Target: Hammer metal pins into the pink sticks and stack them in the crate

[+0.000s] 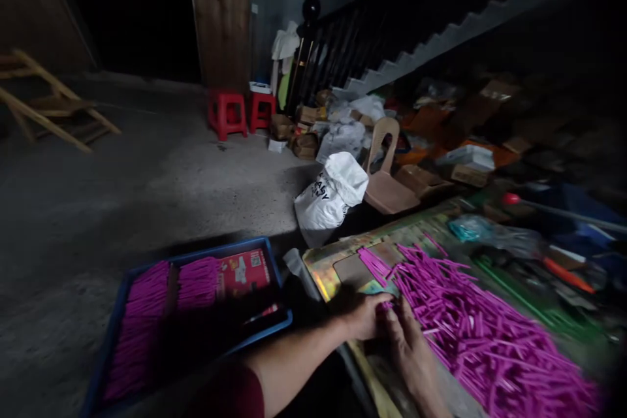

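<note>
A large heap of thin purple sticks (pixel 470 326) is spread over the worktable (pixel 347 271). My left hand (pixel 365 317) is closed at the table's near edge, with purple ends showing between its fingers. Against it presses my right hand (pixel 410 343), its fingers bent around the same small bunch, which is mostly hidden. A few loose sticks (pixel 375 266) lie side by side just beyond my hands. To the left, a blue tray (pixel 200 255) holds neat rows of purple sticks (pixel 142 320) on red printed cardboard (pixel 245 272); its near part is in shadow.
A white sack (pixel 321 206) stands on the floor past the table, beside a beige chair (pixel 386 189). Red stools (pixel 228 114), boxes and bags lie farther back under a staircase (pixel 416 59). Plastic bags and a green-edged item (pixel 529 300) are at the table's right.
</note>
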### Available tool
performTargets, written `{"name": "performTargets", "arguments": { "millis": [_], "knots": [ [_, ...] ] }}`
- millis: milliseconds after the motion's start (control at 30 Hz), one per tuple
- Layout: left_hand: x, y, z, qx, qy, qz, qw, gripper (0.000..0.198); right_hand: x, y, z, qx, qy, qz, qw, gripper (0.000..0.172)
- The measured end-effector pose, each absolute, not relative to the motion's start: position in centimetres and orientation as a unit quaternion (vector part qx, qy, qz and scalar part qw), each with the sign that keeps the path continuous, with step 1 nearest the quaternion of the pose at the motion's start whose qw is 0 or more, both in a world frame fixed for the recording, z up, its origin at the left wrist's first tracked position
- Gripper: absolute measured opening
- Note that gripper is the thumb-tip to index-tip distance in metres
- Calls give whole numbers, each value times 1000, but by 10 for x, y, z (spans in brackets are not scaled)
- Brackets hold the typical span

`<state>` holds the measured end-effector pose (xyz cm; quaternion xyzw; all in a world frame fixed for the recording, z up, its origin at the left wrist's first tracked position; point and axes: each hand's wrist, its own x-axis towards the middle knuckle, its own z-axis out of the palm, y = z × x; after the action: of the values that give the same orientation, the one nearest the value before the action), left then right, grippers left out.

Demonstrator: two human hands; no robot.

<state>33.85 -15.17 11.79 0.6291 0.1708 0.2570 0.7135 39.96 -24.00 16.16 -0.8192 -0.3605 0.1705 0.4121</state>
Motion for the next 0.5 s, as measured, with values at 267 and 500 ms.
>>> {"name": "performTargets", "arguments": {
  "millis": [267,500],
  "knots": [
    [347,-154,120,680,137,336,637,38,412,-246,181,-800,-305,198,477,74],
    [341,-149,125,689,158,320,631,41,417,-252,174,-790,-316,166,498,62]
  ]
}}
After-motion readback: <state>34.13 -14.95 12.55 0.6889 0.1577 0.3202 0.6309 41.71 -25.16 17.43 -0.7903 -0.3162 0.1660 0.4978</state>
